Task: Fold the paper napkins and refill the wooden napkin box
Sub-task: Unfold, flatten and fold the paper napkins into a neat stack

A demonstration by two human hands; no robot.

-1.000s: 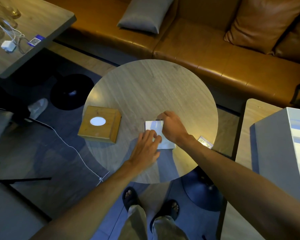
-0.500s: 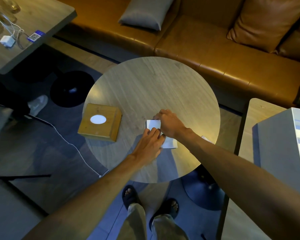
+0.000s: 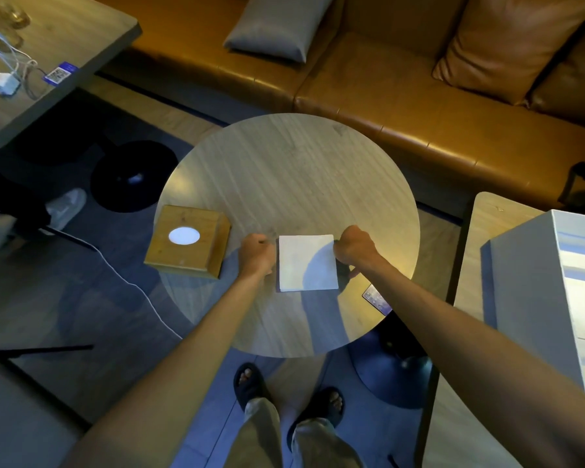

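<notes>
While both hands work at its corners, we see the paper napkin (image 3: 306, 263) lying flat on the round tabletop (image 3: 284, 170), a little toward our side of the middle.

Starting at the left, the wooden napkin box (image 3: 188, 244) sits at the tabletop's left rim, and its near left corner appears to reach past that rim. An oval opening (image 3: 184, 236) in its lid shows white. A narrow strip of wood separates the box from our left hand (image 3: 255, 255). That hand is curled in against the napkin's far left corner and seems to pinch it, though the fingertips are hidden under the hand.

The napkin is plain white, smooth and close to square. It is slightly longer in the direction running away from us toward the sofa (image 3: 419, 106). Its edges sit square to our view, and a soft shadow crosses its right half.

Our right hand (image 3: 355, 248) is curled the same way and grips the napkin at its far right corner.

Beyond the napkin, a wide stretch of wood grain runs to the far rim. Nearer us, a shorter band lies between the napkin's near edge and the rim above our feet. To the right, a small printed card (image 3: 376, 298) lies at the near right rim, apart from the napkin.
</notes>
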